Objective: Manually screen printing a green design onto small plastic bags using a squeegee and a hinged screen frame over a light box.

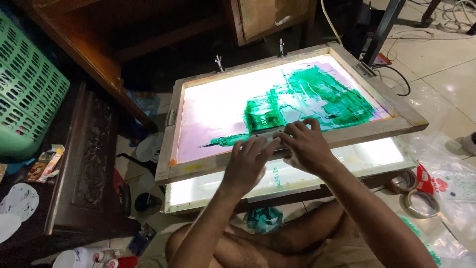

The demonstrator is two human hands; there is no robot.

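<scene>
A squeegee (265, 135) is gripped side by side in the left hand (248, 164) and right hand (305, 146), fingers curled over it, and pressed flat near the front edge of a wooden printing frame (292, 144) so green ink (302, 101) is spread evenly over the lit screen.

Left hand (248, 161) bare, right hand (305, 146) bare, no gloves, rings or watch visible, forearms unsleeved, bare knees and thighs at lower frame, clothing not visible.
</scene>
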